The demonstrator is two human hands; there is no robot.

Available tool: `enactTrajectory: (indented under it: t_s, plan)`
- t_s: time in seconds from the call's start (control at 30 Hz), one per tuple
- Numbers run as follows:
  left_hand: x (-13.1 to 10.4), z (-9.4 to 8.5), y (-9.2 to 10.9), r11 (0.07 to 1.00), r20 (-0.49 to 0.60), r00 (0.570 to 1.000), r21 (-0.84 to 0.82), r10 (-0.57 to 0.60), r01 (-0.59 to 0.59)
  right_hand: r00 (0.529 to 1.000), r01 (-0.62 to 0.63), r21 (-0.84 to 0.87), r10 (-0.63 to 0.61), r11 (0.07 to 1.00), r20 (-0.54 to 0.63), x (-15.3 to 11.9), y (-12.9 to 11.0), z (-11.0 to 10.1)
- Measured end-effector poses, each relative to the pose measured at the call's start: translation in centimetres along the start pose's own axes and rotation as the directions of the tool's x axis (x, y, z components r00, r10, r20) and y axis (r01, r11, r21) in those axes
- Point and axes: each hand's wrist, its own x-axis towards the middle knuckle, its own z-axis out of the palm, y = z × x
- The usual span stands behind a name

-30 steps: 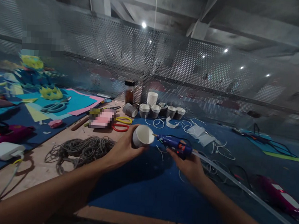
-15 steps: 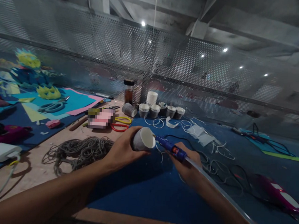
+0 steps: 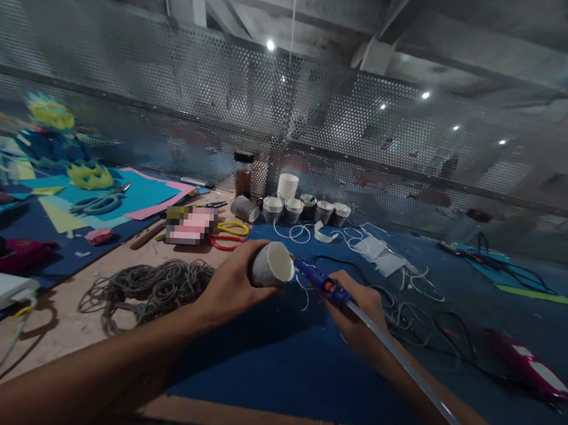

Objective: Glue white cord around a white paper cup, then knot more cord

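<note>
Gripping paper cup in left hand; right hand clutching glue gun, nozzle at rim.

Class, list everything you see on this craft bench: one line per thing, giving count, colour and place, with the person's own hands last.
paper cup: 1, white, held on its side at centre
glue gun: 1, blue, nozzle at the cup's rim
glue stick: 1, clear, trailing from the gun's back
wrapped cups: 5 or so, grey, row by the mesh wall
stacked cups: 1 stack, white, behind the row
jar: 1, brown with dark lid, left of the stack
cord pile: 1, grey, on bare wood at left
scissors: 1, teal, on coloured paper sheets
mat: 1, blue, under the hands
left hand: grips the cup
right hand: grips the glue gun
</note>
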Motion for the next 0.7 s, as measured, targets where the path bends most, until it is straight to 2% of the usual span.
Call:
enactTrajectory:
  t_s: [0.37,0.7]
  plan:
    - [-0.01,-0.01,0.19,1.000,0.016,1.000,0.002,0.015,-0.015,0.996,0.092,-0.079,-0.093,0.993,-0.006,0.17,-0.12,-0.31]
    - [-0.04,-0.09,0.14,1.000,0.014,1.000,0.025,0.015,-0.015,0.995,0.104,-0.115,-0.104,0.988,0.006,0.20,-0.49,-0.61]
